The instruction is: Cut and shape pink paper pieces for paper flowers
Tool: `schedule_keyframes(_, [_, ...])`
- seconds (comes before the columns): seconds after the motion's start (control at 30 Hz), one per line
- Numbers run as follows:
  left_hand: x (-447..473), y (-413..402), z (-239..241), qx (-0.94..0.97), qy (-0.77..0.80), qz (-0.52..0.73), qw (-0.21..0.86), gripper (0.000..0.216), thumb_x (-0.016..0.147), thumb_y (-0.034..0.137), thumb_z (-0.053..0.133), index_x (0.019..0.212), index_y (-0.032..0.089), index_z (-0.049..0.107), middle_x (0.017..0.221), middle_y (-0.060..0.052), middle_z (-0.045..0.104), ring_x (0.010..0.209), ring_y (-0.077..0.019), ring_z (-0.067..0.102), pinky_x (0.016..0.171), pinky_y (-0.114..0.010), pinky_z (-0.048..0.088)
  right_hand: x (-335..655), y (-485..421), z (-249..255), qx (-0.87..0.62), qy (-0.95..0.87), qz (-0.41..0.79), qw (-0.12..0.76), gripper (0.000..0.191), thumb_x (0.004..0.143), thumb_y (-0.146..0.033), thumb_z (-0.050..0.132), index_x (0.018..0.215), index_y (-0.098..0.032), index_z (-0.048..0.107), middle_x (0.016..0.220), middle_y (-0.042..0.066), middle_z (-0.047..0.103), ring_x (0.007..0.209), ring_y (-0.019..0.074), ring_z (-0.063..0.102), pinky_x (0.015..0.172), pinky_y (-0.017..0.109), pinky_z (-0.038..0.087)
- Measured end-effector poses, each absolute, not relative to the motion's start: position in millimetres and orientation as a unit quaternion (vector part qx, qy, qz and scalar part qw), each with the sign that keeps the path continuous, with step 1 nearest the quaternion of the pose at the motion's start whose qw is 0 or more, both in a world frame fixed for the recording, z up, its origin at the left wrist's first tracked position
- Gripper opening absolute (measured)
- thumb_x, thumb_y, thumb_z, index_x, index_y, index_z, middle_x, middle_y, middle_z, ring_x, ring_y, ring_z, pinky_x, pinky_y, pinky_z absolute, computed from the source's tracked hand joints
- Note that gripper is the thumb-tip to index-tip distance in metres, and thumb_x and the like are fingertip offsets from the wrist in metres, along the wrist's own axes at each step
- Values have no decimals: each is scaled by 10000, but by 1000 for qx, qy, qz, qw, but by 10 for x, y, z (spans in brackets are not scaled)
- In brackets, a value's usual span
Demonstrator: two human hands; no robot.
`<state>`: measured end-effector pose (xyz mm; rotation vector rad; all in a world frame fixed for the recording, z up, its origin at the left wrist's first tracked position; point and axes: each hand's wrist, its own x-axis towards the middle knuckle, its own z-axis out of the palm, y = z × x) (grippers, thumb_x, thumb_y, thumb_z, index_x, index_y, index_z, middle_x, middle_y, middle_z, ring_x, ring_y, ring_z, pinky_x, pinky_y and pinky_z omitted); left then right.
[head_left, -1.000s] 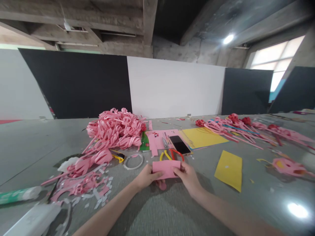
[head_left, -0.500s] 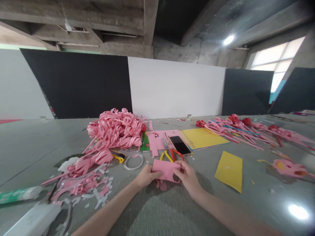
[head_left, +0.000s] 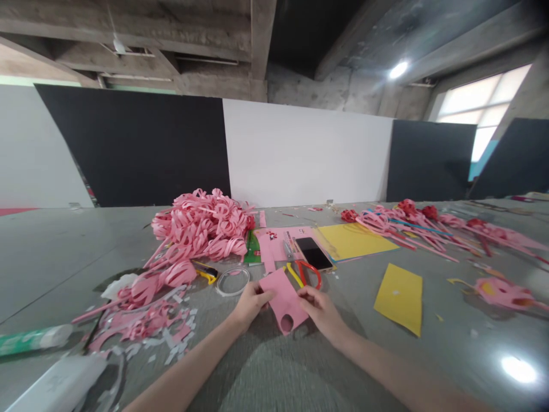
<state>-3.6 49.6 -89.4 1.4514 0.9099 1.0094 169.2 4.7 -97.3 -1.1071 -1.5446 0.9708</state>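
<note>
Grey work surface (head_left: 274, 377). Far edge: upright white panel (head_left: 309, 151) flanked by black panels (head_left: 137, 149). Toward that edge: dark-screened phone (head_left: 314, 253). Well away from it, leftward: green-and-white tube (head_left: 34, 340) near white, box-shaped object (head_left: 58, 382).

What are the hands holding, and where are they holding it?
A piece of pink paper. The left hand pinches its left edge; the right hand holds its right edge.

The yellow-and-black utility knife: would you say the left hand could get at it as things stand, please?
Probably yes: the utility knife lies past the white ring, which looks flat enough to reach over, though the left hand pinches the pink paper and may need to let go.
</note>
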Motion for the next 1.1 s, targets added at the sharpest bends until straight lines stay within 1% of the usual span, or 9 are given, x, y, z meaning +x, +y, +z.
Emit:
schedule_keyframes(0.1, [-44, 505, -911, 609, 381, 431, 546, 250, 607, 324, 594, 518, 124, 475, 444, 56, 375, 410, -48, 274, 406, -187, 188, 1695, 63, -1005, -465, -643, 375, 479, 97, 729, -242, 481, 714, -163, 534, 651, -11, 542, 616, 116, 508, 562, 207, 384])
schedule_keyframes(0.17, [-42, 504, -911, 609, 377, 435, 545, 265, 620, 357, 593, 556, 118, 499, 475, 49, 386, 431, -54, 289, 420, -187, 198, 1700, 79, -1029, -467, -653, 361, 475, 94, 721, -243, 492, 697, -163, 535, 634, -13, 536, 598, 116, 501, 546, 206, 382])
schedule_keyframes(0.3, [-11, 480, -881, 641, 352, 418, 539, 306, 669, 417, 567, 643, 113, 547, 530, 40, 404, 466, -64, 305, 438, -187, 210, 1721, 103, -1052, -486, -634, 334, 501, 120, 728, -268, 485, 705, -160, 533, 637, -2, 542, 591, 122, 507, 533, 211, 389])
schedule_keyframes(0.43, [17, 459, -859, 719, 332, 352, 499, 363, 724, 456, 498, 583, 123, 529, 485, 48, 370, 445, -65, 294, 430, -192, 216, 1740, 107, -1040, -509, -606, 324, 518, 164, 740, -315, 480, 708, -162, 529, 621, 1, 538, 569, 126, 506, 520, 217, 388])
schedule_keyframes(0.57, [15, 462, -870, 730, 357, 346, 470, 377, 754, 444, 462, 547, 131, 497, 460, 45, 370, 433, -69, 308, 423, -194, 221, 1738, 105, -1040, -504, -608, 340, 510, 179, 747, -332, 481, 716, -161, 525, 625, -1, 537, 579, 128, 511, 530, 220, 387])
schedule_keyframes(0.77, [7, 467, -883, 724, 353, 345, 481, 371, 769, 438, 438, 567, 131, 492, 475, 40, 385, 433, -68, 312, 420, -194, 227, 1728, 99, -1042, -497, -607, 355, 509, 190, 757, -341, 475, 717, -160, 519, 627, -3, 527, 587, 126, 505, 530, 218, 376])
schedule_keyframes(1.1, [11, 465, -875, 715, 355, 345, 493, 392, 763, 455, 437, 537, 136, 463, 471, 35, 398, 430, -70, 333, 419, -197, 237, 1733, 109, -1047, -486, -605, 370, 511, 105, 714, -261, 497, 709, -157, 511, 636, -2, 541, 586, 122, 509, 540, 225, 386])
